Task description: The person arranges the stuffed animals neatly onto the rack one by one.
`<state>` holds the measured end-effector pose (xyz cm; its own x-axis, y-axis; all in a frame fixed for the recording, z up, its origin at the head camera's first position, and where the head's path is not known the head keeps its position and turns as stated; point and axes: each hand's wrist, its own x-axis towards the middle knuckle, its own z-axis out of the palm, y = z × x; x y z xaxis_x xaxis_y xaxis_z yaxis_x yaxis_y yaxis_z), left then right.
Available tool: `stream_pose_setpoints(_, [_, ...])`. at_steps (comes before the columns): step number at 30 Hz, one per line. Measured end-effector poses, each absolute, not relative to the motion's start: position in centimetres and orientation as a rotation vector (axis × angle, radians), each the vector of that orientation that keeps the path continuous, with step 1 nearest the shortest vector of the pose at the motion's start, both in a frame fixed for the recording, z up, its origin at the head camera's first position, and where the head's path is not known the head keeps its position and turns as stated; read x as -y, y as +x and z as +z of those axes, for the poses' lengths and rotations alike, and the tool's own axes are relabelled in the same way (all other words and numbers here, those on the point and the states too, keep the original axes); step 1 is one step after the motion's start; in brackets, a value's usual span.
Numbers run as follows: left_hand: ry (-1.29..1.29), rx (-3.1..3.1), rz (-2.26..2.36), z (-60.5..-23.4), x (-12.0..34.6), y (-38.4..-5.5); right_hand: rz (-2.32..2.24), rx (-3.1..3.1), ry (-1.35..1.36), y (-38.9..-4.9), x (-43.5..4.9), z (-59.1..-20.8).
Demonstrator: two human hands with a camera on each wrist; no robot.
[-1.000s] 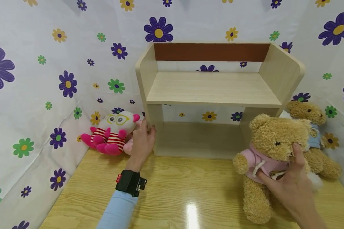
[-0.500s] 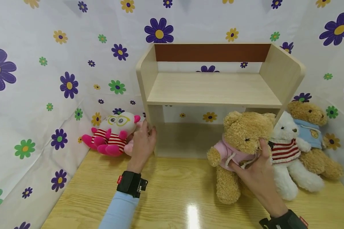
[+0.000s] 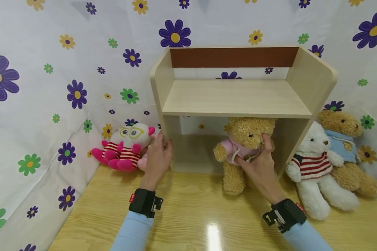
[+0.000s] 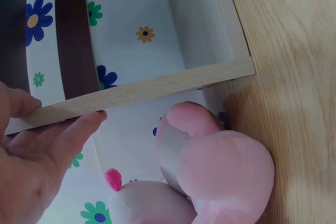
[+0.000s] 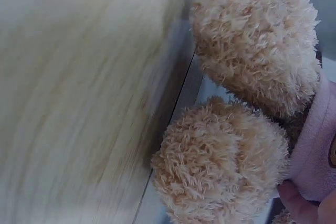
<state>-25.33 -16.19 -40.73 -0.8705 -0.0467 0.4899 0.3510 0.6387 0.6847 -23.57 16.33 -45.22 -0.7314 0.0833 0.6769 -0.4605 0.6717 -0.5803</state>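
A small wooden shelf (image 3: pixel 235 114) stands on the table against the back. My left hand (image 3: pixel 158 158) grips its left side panel (image 4: pixel 157 90), thumb on one face and fingers on the other, as the left wrist view shows. My right hand (image 3: pixel 260 167) holds a curly brown teddy bear (image 3: pixel 248 130) in a pink hoodie by its body. The bear is upright at the mouth of the lower compartment, its head under the middle board, which hides the ears. In the right wrist view its fuzzy feet (image 5: pixel 220 166) hang beside the shelf's front edge.
A white bear (image 3: pixel 315 167) in a striped sweater and a brown bear (image 3: pixel 340 146) in blue sit right of the shelf. Left of it lie plush toys (image 3: pixel 125 151) with striped clothes and yellow glasses, beside a pink plush (image 4: pixel 226 171). Flowered cloth (image 3: pixel 103 42) hangs behind.
My right hand has carried the pink-hooded bear leftward and back, from in front of the white bear to the lower compartment. My left hand has stayed on the shelf's side panel.
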Motion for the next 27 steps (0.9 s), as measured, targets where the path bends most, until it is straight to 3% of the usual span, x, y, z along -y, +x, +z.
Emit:
stream_pose_setpoints(18, [-0.27, 2.384, -1.136, -40.7, 16.6, -25.5, 1.292, 2.276, 0.122, -30.6, -13.2, -45.2])
stream_pose_setpoints(27, [-0.259, 2.372, -1.145, -41.0, 16.3, -25.5, 1.301, 2.265, 0.097, -32.2, -10.3, -45.9])
